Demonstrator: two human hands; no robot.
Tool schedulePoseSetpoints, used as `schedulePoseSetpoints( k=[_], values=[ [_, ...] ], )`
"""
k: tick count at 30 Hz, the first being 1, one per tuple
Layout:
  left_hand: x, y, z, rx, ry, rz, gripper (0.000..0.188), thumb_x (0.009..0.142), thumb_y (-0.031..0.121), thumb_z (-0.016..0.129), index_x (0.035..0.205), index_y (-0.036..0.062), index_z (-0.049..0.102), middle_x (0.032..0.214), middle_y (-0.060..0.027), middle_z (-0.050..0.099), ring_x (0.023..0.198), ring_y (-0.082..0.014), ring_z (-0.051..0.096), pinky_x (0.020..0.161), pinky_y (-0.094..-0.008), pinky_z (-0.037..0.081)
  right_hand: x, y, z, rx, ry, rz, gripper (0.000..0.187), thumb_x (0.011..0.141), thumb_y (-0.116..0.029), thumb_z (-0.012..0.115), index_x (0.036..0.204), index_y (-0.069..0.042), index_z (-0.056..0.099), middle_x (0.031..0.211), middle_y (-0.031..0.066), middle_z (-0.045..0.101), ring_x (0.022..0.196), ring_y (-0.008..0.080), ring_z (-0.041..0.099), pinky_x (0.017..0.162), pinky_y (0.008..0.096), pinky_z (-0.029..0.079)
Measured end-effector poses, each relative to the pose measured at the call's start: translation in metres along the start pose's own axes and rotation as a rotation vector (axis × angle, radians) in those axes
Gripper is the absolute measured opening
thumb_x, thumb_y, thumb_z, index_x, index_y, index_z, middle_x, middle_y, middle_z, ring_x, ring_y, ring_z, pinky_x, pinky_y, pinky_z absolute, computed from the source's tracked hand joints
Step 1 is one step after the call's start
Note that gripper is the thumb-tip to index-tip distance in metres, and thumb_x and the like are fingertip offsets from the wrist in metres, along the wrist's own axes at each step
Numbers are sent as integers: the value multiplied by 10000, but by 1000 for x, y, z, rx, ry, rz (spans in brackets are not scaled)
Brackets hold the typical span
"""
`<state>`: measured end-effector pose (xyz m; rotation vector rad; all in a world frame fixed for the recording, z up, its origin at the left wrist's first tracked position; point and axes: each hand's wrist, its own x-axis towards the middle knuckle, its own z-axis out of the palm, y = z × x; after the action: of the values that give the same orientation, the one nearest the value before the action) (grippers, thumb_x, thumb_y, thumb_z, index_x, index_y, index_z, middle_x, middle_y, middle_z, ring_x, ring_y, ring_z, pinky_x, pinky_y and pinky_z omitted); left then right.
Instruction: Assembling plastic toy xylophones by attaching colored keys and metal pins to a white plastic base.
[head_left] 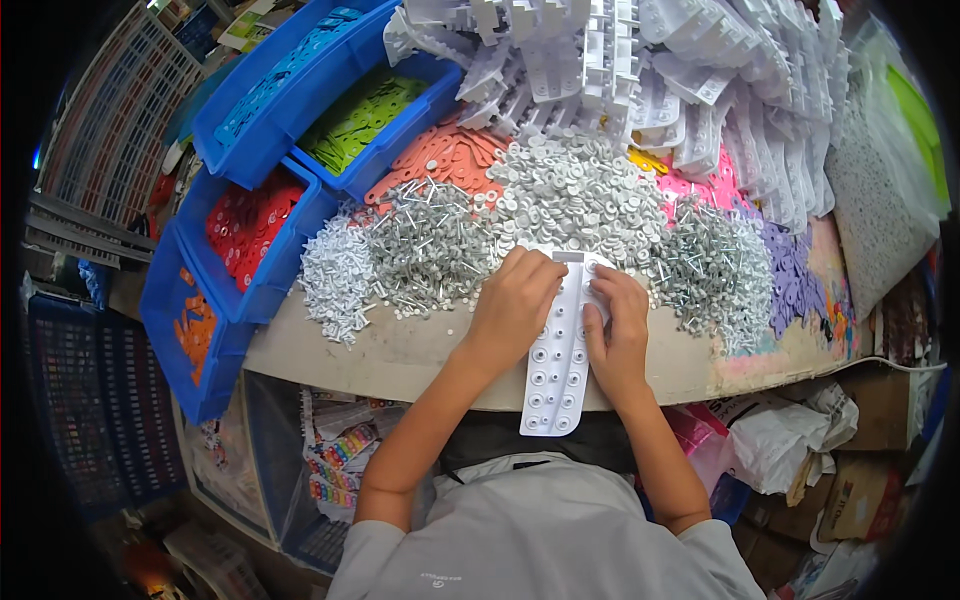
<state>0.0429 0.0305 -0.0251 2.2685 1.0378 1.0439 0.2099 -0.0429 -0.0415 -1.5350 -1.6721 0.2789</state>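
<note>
A long white plastic strip [549,385], rounded at its near corners and lined with round sockets, lies lengthwise in front of me, its near end past the table's edge. My right hand [620,325] grips its right side, thumb on the strip and fingers curled around the far corner. Over the far left part bends my left hand [515,305], fingertips pressed together at the strip; whatever they may pinch is hidden. Just beyond both hands spreads a heap of small round grey-white caps [585,190]. Metal pins [425,240] are piled to the left, with more metal screws [710,255] on the right.
Blue bins [255,310] at left hold red, orange, green and blue flat pieces. White plastic strips [700,80] are stacked at the back. Small white pieces [340,270], coral pieces [440,155] and purple pieces [795,275] lie on the table [330,355]. A clear bag [880,190] stands at right.
</note>
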Motion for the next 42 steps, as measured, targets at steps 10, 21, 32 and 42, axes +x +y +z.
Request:
schedulePoseSetpoints(
  k=[10,21,32,42],
  values=[
    [2,1,4,36,3,26,164,819,-27,649,975,10,681,918,-102,615,907,-294,592,767,-395,517,0,-4,1,54,0,5,252,894,11,629,1145,28,612,1268,179,623,1211,355,545,1047,430,425],
    [-6,-2,7,122,-25,53,148,800,40,741,941,52,697,917,-75,631,890,-269,601,781,-395,489,26,23,-59,-424,80,16,155,860,38,638,985,-43,679,1008,109,622,1003,304,563,922,402,411],
    [-2,-24,-44,352,183,-80,88,820,89,745,893,73,699,940,-52,611,929,-260,575,848,-405,422,33,39,-69,-629,-126,-64,109,840,-26,691,932,-74,659,1008,59,592,1015,271,534,940,406,375],
    [-5,-41,-50,622,26,-93,56,792,61,622,801,57,677,899,-84,556,938,-267,545,829,-396,428,37,40,-64,-733,-172,-73,87,848,-49,664,924,-84,639,1016,59,567,1011,265,525,918,403,364]
  ],
)
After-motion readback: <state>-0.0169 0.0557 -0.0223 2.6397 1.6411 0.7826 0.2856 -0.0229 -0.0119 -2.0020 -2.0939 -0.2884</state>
